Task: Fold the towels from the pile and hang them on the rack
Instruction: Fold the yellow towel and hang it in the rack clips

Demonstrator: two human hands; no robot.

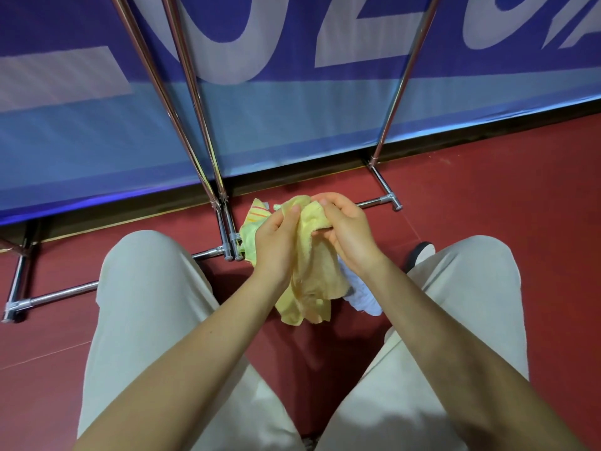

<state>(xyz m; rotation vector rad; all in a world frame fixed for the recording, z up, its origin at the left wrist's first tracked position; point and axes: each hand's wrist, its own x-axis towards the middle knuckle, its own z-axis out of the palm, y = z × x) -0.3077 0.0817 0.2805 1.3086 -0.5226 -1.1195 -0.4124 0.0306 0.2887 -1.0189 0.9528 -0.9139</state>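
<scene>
A crumpled yellow towel point(313, 275) hangs between both hands above the red floor. My left hand point(276, 242) grips its upper left edge, thumb on top. My right hand point(348, 232) pinches the upper right edge with curled fingers. Behind my left hand lies a striped yellow-green towel point(253, 222) on the floor. A white towel point(361, 294) lies under my right wrist, mostly hidden. The chrome rack point(198, 102) rises just beyond the towels, and its poles run out of the top of the frame.
The rack's base bars point(380, 201) lie on the floor at right and at left point(61, 296). A blue banner point(292, 109) stands behind the rack. My knees in beige trousers point(146, 288) flank the towels. A shoe point(419, 252) shows at right.
</scene>
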